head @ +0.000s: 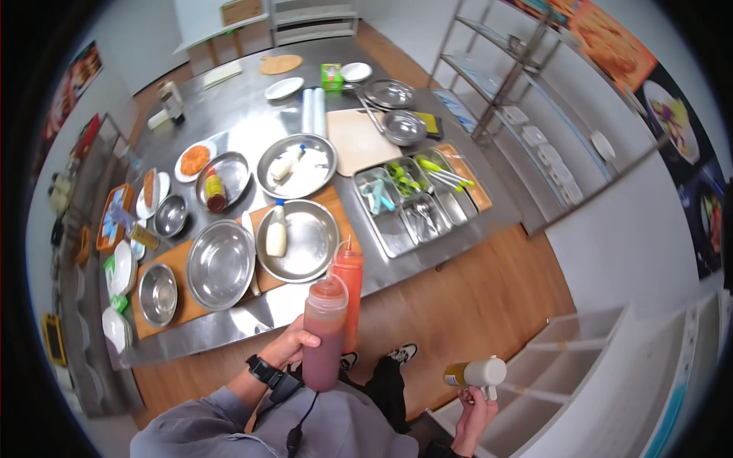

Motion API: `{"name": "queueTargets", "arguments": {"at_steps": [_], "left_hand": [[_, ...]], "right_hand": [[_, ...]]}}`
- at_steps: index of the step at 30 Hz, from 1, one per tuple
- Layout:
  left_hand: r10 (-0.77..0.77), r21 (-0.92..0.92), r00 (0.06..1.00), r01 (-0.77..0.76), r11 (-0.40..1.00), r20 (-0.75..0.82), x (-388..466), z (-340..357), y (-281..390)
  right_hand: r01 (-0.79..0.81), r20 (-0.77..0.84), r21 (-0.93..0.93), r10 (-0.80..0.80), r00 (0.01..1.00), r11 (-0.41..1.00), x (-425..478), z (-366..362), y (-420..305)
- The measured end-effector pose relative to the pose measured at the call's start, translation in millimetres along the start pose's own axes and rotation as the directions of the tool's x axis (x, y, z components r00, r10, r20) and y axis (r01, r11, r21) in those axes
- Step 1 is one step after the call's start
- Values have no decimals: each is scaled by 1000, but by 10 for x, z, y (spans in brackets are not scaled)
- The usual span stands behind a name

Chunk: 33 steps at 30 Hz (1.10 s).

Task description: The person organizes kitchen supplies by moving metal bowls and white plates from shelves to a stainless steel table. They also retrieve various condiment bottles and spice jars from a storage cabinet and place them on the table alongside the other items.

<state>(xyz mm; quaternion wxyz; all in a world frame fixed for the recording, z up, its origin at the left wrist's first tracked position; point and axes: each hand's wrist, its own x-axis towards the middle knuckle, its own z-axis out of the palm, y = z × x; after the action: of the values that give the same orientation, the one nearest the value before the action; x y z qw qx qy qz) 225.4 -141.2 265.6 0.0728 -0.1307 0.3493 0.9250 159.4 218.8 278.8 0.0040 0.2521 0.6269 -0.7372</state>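
My left hand (291,345) grips a clear plastic squeeze bottle (325,343) of dark red sauce, held upright before my body. An orange-red squeeze bottle (350,286) stands close against it; whether my fingers also hold that one is hidden. Out to the right, my right hand (476,405) holds a bottle with a yellowish body and a white top (484,372), tilted sideways over the open shelving. On the steel table ahead, a white squeeze bottle with a blue cap (276,235) lies in a steel bowl (309,252).
The steel table (389,275) bears more bowls, such as an empty one (220,266), wooden boards, and a divided steel tray (395,246) of utensils. A white shelf unit (550,366) stands at lower right, a metal rack (498,103) at upper right. Wooden floor (492,286) lies between.
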Motion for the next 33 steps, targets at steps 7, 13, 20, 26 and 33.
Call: {"name": "queueTargets", "arguments": {"at_steps": [7,13,20,26,33], "left_hand": [[242,-137,937,-282,949,-252,209,-141,-49],[458,-180,695,-638,749,-554,499,251,30],[550,-7,499,-745,667,-670,263,460,-26],[532,56,406,-754,655,-743,-81,348,15],[445,32,346,-760,650,-826,-275,-75,153]], "right_hand": [[32,392,-100,10,920,995,1156,976,-380],[64,793,-222,142,592,973,1862,2072,-706],[-53,950,-271,276,149,961,1923,3969,-744],[-25,949,-313,314,24,949,1444,5849,-430],[20,912,-411,411,-15,912,1099,7514,507]]}}
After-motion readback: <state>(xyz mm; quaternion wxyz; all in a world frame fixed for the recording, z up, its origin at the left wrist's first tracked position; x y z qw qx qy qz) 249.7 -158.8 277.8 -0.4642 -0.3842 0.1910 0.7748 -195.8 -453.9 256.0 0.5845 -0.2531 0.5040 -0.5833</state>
